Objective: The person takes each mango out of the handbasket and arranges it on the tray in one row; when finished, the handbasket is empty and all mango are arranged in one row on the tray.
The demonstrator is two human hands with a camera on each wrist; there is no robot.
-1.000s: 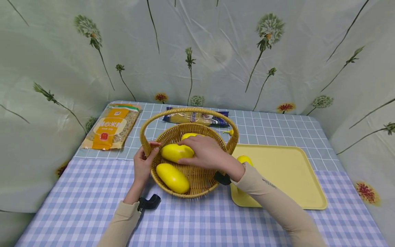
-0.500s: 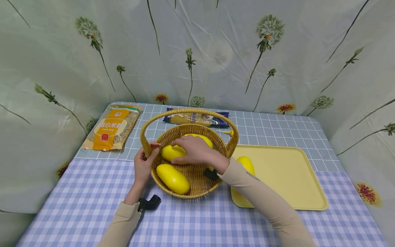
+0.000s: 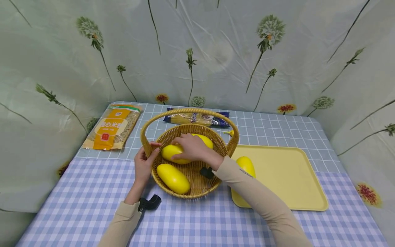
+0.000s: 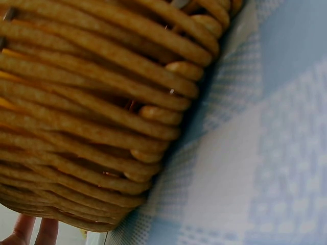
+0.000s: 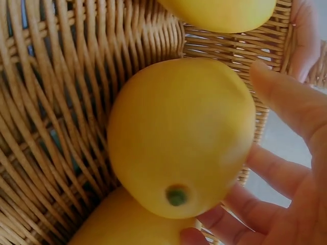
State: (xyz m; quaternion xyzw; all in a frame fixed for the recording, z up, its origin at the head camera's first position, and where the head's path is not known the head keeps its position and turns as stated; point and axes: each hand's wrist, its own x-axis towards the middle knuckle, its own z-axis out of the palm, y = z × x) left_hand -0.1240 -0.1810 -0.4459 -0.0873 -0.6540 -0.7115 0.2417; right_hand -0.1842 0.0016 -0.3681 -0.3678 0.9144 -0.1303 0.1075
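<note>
A wicker basket (image 3: 197, 181) with a tall arched handle holds three smooth yellow melons. My left hand (image 3: 144, 164) grips its left side at the handle's foot, thumb on the rim. In the left wrist view the woven wall (image 4: 87, 107) fills much of the frame, with fingertips (image 4: 47, 230) below it. My right hand (image 3: 192, 148) reaches inside and holds the middle melon (image 5: 179, 132), its fingers round one side and a green stem stub facing the camera. The front melon (image 3: 173, 179) lies nearer me. Behind, the far melon (image 3: 205, 140) is partly hidden by the hand.
Right of the basket lies a yellow tray (image 3: 287, 178) bearing another melon (image 3: 246, 165), partly behind my sleeve. An orange-labelled food bag (image 3: 112, 127) is at the back left, and a spaghetti pack (image 3: 197, 118) behind the basket. A small yellow object (image 3: 229, 132) lies near the handle.
My right hand and forearm have shifted left over the middle melon, uncovering more of the far melon and the melon on the tray. My left hand and the basket stay put.
</note>
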